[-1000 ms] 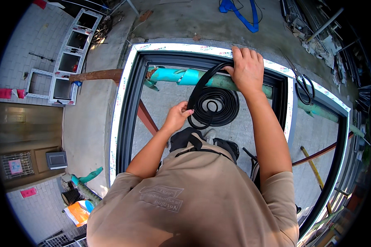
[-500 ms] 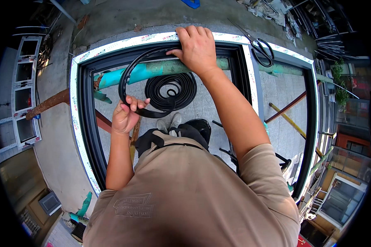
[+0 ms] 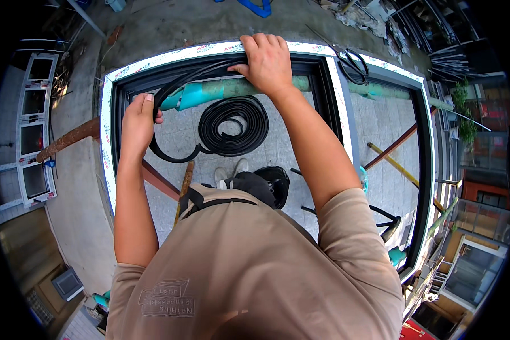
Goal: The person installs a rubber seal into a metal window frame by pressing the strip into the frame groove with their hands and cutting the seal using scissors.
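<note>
A large dark window frame (image 3: 173,58), covered in white printed film, lies flat across supports in front of me. My right hand (image 3: 268,63) is closed over its far rail, with the thumb against a black rubber sealing strip (image 3: 175,148). From that thumb the strip curves left along the inside of the far rail. Near the far left corner my left hand (image 3: 139,122) pinches the strip. Below the left hand, the strip hangs through the opening in a loop. It leads to a flat coil (image 3: 216,145) of the same strip on the floor.
Black-handled scissors (image 3: 354,67) rest on the far rail, right of the crossbar (image 3: 343,107). A pipe with a teal wrapping (image 3: 194,95) runs under the frame, and a rusty pipe (image 3: 73,137) sticks out at the left. White-framed panels (image 3: 35,124) stand farther left.
My left hand has moved left and farther away, drawing the strip into a longer curve toward the frame's far left corner. My right hand keeps its place on the far rail.
</note>
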